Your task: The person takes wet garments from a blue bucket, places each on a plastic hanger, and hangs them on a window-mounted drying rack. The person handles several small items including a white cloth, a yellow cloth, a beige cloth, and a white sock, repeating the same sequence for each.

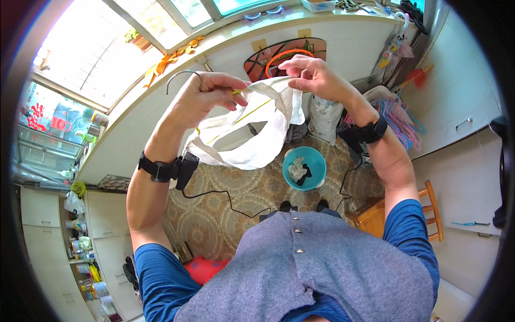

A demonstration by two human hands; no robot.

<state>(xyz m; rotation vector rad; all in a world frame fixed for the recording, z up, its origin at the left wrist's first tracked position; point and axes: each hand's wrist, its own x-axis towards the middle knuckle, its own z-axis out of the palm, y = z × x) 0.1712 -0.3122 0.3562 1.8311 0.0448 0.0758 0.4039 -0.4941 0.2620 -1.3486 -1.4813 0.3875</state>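
Note:
Both hands are raised in front of me around a white cloth garment (263, 153) with a wide round opening. My left hand (206, 96) is closed on a yellow clothes hanger (252, 112) at the garment's edge. A curved grey hook (174, 77) sticks out beside that hand. The hanger's thin bar runs slantwise through the opening, partly hidden by cloth. My right hand (320, 80) has its thumb and fingers at the garment's upper right edge, pinching the cloth. The lower part of the garment hangs loose between the hands.
A turquoise basin (316, 180) with white and dark cloth stands on the patterned floor (214, 214). At right are pink and blue hangers (394, 118) and a wooden chair (429, 214). Ahead are a white bag (324, 121) and a small basketball hoop (289, 53). A black cable (230, 201) hangs from my left wrist.

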